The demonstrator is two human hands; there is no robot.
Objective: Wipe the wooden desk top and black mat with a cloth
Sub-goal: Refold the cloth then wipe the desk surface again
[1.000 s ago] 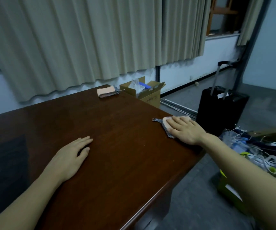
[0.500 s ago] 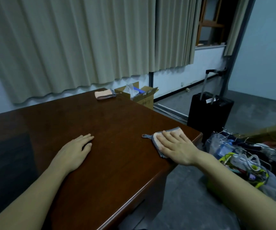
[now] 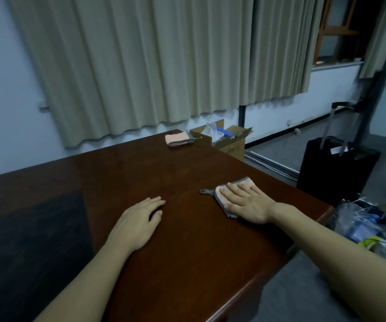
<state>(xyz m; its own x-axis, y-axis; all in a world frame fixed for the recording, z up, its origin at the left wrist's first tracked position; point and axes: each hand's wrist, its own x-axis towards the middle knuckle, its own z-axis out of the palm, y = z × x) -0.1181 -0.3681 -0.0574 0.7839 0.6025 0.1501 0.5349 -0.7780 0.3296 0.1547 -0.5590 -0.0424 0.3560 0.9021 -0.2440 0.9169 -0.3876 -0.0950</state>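
Note:
The dark wooden desk top (image 3: 187, 252) fills the lower middle of the head view. A black mat (image 3: 29, 247) lies on its left part. My right hand (image 3: 247, 203) presses flat on a pink cloth (image 3: 221, 194) with a dark patterned edge, on the right part of the desk. Most of that cloth is hidden under the palm. Left of it, my left hand (image 3: 138, 219) rests flat on the bare wood, fingers together, holding nothing.
A second folded pink cloth (image 3: 178, 139) lies at the desk's far corner. Beyond it stands an open cardboard box (image 3: 229, 140). A black suitcase (image 3: 336, 166) stands on the floor to the right, with a pile of clutter (image 3: 368, 226) beside the desk edge. Curtains hang behind.
My right hand has slid the cloth leftward, away from the desk's right edge toward the middle. The left hand has stayed in place. The camera view shifted.

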